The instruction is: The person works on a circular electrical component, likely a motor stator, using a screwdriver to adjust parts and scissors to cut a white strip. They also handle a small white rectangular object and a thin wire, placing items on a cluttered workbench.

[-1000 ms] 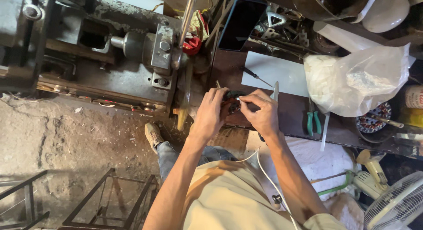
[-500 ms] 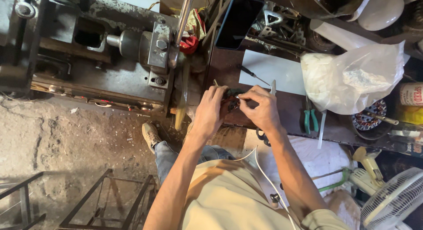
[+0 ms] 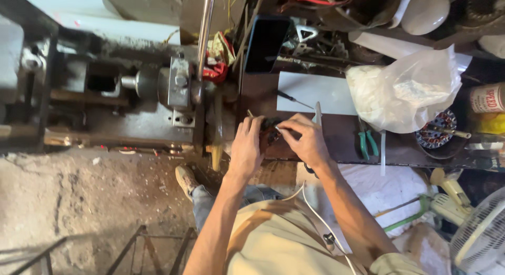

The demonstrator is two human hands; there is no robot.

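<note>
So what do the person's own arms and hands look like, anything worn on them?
Both hands, left and right, are bare: no gloves, rings or watch visible. Forearms are uncovered; short pale beige sleeves end at the elbow. A thin white cable hangs beside the right arm.

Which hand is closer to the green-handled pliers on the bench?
The right hand. It sits just left of the green-handled pliers, with a gap between them. The left hand is farther away, on the far side of the small dark part that both hands hold.
</note>
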